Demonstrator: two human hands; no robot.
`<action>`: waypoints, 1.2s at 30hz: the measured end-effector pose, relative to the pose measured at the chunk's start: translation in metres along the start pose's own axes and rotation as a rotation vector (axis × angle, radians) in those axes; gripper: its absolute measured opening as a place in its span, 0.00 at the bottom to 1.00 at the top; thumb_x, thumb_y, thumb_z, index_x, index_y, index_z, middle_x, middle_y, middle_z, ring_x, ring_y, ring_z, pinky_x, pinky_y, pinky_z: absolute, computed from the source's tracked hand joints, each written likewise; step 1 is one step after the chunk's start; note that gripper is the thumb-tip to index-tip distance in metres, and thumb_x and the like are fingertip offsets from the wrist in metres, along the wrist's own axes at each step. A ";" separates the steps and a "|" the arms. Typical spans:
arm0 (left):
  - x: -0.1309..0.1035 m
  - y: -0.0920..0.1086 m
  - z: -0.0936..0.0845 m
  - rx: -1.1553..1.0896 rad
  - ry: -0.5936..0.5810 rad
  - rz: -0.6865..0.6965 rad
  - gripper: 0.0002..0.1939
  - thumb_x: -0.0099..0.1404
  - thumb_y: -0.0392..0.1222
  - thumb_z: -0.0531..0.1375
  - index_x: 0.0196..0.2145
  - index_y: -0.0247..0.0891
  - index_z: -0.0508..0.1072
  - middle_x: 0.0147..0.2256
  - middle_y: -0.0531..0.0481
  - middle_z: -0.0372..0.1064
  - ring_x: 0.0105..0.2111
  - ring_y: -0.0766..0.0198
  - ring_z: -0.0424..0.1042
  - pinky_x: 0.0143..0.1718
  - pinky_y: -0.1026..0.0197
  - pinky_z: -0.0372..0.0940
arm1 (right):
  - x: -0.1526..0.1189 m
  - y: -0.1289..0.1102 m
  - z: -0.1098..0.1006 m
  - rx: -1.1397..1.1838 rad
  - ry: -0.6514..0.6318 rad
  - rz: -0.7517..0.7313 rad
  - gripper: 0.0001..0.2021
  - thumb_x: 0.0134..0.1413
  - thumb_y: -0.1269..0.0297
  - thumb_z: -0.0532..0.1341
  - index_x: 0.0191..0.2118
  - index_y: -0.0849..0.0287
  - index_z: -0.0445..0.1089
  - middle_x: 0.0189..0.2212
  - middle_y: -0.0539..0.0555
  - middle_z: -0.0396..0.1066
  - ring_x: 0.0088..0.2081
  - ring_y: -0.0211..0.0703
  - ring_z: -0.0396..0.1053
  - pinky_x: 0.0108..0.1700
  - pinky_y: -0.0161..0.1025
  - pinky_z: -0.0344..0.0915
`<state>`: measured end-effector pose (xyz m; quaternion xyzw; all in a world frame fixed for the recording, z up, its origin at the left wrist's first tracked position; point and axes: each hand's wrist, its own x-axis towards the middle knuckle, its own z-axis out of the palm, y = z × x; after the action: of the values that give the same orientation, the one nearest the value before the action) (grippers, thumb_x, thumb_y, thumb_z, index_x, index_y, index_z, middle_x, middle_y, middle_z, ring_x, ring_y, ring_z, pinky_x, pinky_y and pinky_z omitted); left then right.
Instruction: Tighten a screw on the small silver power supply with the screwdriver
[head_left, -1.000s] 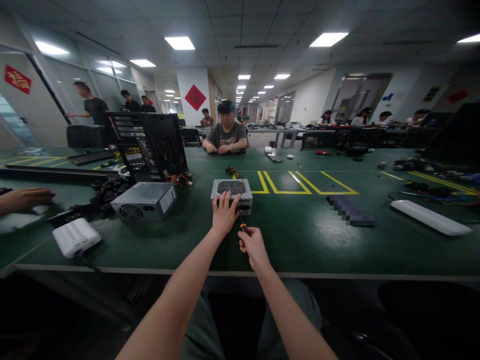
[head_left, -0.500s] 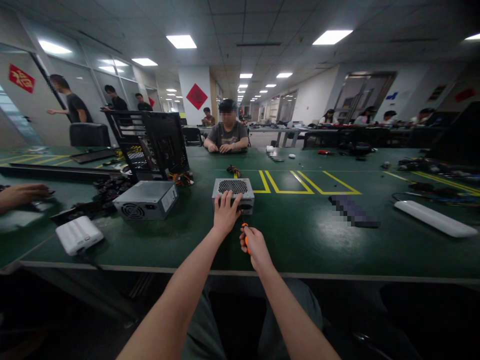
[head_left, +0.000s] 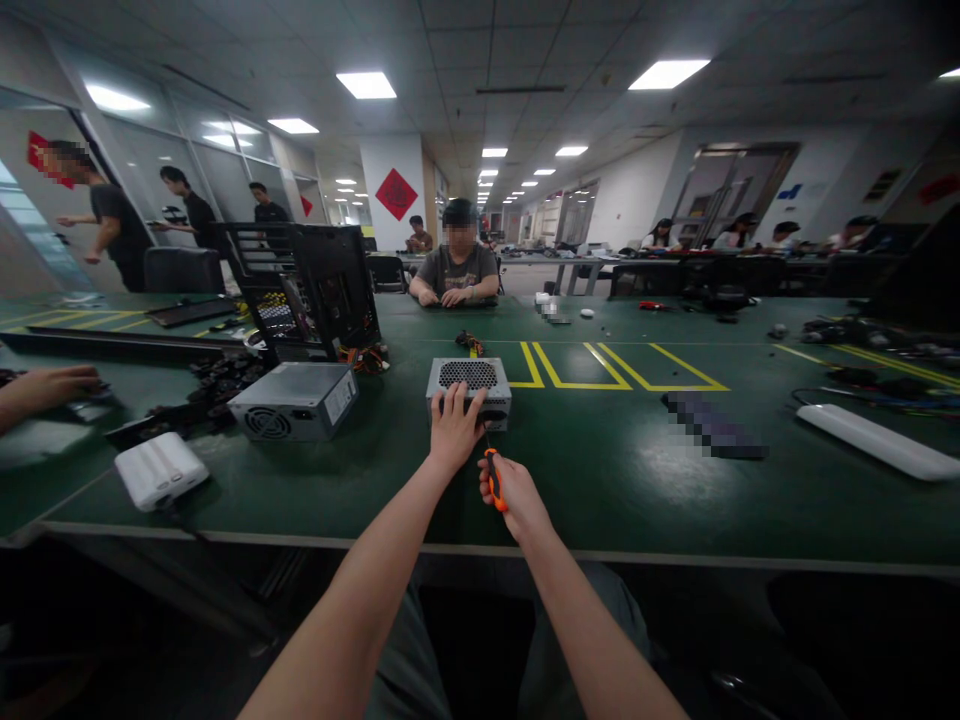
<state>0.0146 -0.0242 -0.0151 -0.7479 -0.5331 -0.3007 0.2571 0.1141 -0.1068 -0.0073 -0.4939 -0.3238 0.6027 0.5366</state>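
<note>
The box (head_left: 469, 373) is set on the worktop (head_left: 585, 480) at 11 o'clock from the right hand (head_left: 521, 495), by which the screwdriver (head_left: 495, 481) is gripped — long axis aimed just short of 12, toward the box. It is touched by the nearer left hand (head_left: 454, 432), splayed.

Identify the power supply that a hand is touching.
The centre power supply, under the left hand; no hand touches the left power supply.

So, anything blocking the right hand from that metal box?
Nothing visible: the screwdriver in the right hand points at the metal box, and the left hand rests on it, just left of that line.
</note>
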 end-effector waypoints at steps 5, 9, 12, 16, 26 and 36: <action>0.001 0.001 0.002 -0.010 0.005 -0.015 0.27 0.58 0.49 0.57 0.54 0.44 0.59 0.54 0.40 0.54 0.56 0.50 0.51 0.55 0.45 0.44 | 0.002 0.000 -0.003 -0.010 0.001 -0.001 0.05 0.49 0.65 0.53 0.29 0.61 0.59 0.16 0.46 0.59 0.14 0.30 0.57 0.14 0.27 0.49; 0.003 0.000 0.004 -0.007 -0.006 -0.011 0.28 0.57 0.51 0.57 0.54 0.44 0.59 0.54 0.40 0.55 0.56 0.50 0.51 0.54 0.45 0.44 | 0.001 0.006 -0.004 -0.048 0.058 -0.093 0.12 0.41 0.70 0.55 0.35 0.57 0.54 0.20 0.43 0.59 0.16 0.30 0.57 0.15 0.28 0.50; 0.006 -0.003 0.005 -0.005 -0.018 0.005 0.28 0.56 0.53 0.58 0.53 0.44 0.60 0.53 0.40 0.56 0.54 0.49 0.52 0.53 0.45 0.46 | 0.000 0.015 -0.006 -0.113 0.089 -0.183 0.17 0.37 0.74 0.54 0.37 0.56 0.52 0.24 0.43 0.59 0.16 0.29 0.56 0.16 0.29 0.53; 0.011 -0.009 0.005 -0.015 -0.020 0.039 0.28 0.54 0.55 0.58 0.51 0.45 0.63 0.50 0.40 0.57 0.51 0.49 0.54 0.51 0.47 0.49 | 0.000 0.022 -0.011 -0.230 0.102 -0.292 0.17 0.37 0.72 0.56 0.38 0.57 0.56 0.33 0.49 0.61 0.21 0.32 0.60 0.21 0.33 0.60; 0.023 -0.018 0.010 -0.071 -0.031 0.209 0.25 0.56 0.53 0.57 0.49 0.39 0.63 0.50 0.39 0.59 0.53 0.51 0.54 0.51 0.49 0.48 | -0.011 0.001 -0.034 -0.901 0.130 -0.653 0.12 0.55 0.67 0.46 0.43 0.58 0.61 0.41 0.58 0.65 0.44 0.47 0.66 0.44 0.48 0.65; 0.024 -0.018 0.013 -0.117 -0.022 0.183 0.23 0.57 0.52 0.57 0.48 0.39 0.64 0.49 0.41 0.61 0.50 0.51 0.58 0.47 0.50 0.50 | -0.011 0.011 -0.025 -0.999 0.149 -0.647 0.16 0.52 0.73 0.47 0.46 0.57 0.57 0.44 0.59 0.57 0.42 0.45 0.67 0.39 0.42 0.69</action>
<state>0.0058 0.0052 -0.0056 -0.8104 -0.4470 -0.2983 0.2334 0.1328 -0.1229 -0.0225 -0.6036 -0.6634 0.1470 0.4171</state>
